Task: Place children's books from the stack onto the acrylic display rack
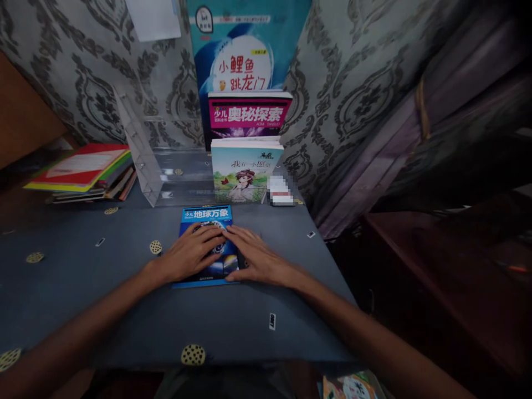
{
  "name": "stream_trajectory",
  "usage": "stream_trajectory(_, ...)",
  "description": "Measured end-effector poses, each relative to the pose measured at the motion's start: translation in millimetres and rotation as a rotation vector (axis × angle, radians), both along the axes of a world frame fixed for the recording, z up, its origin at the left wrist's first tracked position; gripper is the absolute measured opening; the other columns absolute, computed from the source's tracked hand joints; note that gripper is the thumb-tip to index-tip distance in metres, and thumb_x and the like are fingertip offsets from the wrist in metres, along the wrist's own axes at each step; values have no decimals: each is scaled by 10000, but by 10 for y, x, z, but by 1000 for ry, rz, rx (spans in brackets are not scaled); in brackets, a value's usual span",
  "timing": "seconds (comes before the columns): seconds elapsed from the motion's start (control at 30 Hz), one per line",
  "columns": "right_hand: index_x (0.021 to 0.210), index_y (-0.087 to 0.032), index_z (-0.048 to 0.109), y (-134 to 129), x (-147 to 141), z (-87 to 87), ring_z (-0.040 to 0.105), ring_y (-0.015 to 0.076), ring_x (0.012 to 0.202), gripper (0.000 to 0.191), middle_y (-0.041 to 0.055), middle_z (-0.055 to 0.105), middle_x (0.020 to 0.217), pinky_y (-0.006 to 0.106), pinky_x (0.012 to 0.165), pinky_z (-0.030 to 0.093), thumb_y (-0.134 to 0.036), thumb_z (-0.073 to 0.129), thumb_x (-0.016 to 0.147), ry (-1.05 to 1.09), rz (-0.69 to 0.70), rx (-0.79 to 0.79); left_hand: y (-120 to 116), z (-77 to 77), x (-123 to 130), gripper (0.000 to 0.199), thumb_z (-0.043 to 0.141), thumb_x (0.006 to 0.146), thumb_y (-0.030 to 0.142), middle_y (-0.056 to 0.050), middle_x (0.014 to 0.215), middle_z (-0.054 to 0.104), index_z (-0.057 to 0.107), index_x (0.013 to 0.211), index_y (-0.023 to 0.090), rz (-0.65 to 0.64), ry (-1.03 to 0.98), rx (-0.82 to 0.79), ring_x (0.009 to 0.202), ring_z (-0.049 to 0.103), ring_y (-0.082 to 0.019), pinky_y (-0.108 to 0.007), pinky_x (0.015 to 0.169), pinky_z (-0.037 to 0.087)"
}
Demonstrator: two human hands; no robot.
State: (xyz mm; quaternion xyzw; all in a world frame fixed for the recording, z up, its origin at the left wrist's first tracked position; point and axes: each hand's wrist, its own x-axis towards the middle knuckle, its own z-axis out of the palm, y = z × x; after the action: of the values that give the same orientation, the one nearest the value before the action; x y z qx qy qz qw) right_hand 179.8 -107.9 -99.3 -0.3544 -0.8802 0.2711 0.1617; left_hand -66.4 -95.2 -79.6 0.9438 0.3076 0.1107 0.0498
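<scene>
A blue book [211, 215] with white Chinese lettering lies flat on the table in front of me. My left hand [193, 250] rests flat across its cover, fingers stretched toward the right. Along the book's right side lies my right hand [255, 257], fingers extended and their tips over the cover, close to the left fingertips. Both hands hide part of the cover picture. Just behind, a clear acrylic book stand [139, 149] holds a green-white book [245, 172], a magenta book [251, 113] and a tall teal book [249, 33], all upright at its right end.
A stack of books and folders [87, 172] lies at the table's left back. The grey-blue table [137, 321] ends at the right near a tied curtain [374, 149]. A small blurred box [280, 190] stands beside the stand. Patterned cloth covers the wall behind.
</scene>
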Motion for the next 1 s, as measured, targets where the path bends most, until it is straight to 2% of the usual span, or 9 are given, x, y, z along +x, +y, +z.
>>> stream_trajectory(0.13,1562,-143,361,238,-176,94,283,341,1527,849,225,339,1625,571,1219,267,-629,608,911,-74,-80,60,208,-100,-104,416,434,1026,361,-165,1444,580,585,1371,183,245,-24,53,1356,516,-318,-581,1121,378)
stream_trajectory(0.27,1496,-45,442,421,-403,129,309,324,1519,672,243,378,1599,507,1233,263,-490,528,1000,-167,-270,118,285,-199,-181,425,440,1008,373,-224,1430,561,601,1325,140,530,-84,166,1305,556,-352,-553,1039,469)
stream_trajectory(0.37,1492,-38,446,425,-524,98,329,320,1510,617,242,381,1598,487,1223,281,-429,501,1017,-196,-398,162,247,-248,-206,432,452,998,387,-241,1373,603,589,1318,132,626,-126,198,1273,585,-361,-552,1022,479)
stream_trajectory(0.47,1486,-46,455,375,-580,50,364,334,1490,592,248,382,1595,510,1207,296,-402,489,1014,-206,-462,193,221,-251,-244,461,455,982,363,-253,1322,637,548,1351,103,649,-184,138,1248,598,-380,-579,1009,478)
stream_trajectory(0.57,1479,-30,460,349,-591,20,368,346,1485,591,260,379,1593,519,1206,292,-396,463,1015,-204,-462,209,267,-231,-332,461,495,939,322,-191,1287,672,526,1363,146,611,-377,-29,1181,640,-331,-531,1007,495)
stream_trajectory(0.67,1474,-18,461,355,-590,4,361,357,1487,590,272,378,1589,537,1200,301,-384,455,1011,-203,-466,206,348,-227,-418,458,579,874,335,-148,1261,690,542,1303,178,600,-725,-298,1126,672,-273,-458,1013,508)
stream_trajectory(0.8,1475,-48,467,368,-586,-16,363,361,1486,575,261,375,1594,569,1184,324,-377,453,1004,-171,-476,200,372,-229,-398,526,728,766,323,-112,1214,709,563,1246,185,681,-1204,-653,966,714,-210,-320,832,570)
stream_trajectory(0.9,1477,-35,462,368,-569,-28,357,363,1489,587,263,368,1597,554,1200,313,-380,453,1003,-156,-473,185,318,-197,-315,471,804,712,264,-66,963,766,647,1142,155,689,-1354,-972,741,720,-181,-256,654,561)
stream_trajectory(1.0,1484,-47,453,362,-532,-51,347,352,1498,596,256,359,1604,538,1217,297,-405,439,1008,-103,-465,165,267,-130,-258,291,811,722,188,-77,845,776,711,983,107,610,-1395,-1233,660,722,-182,-256,625,575)
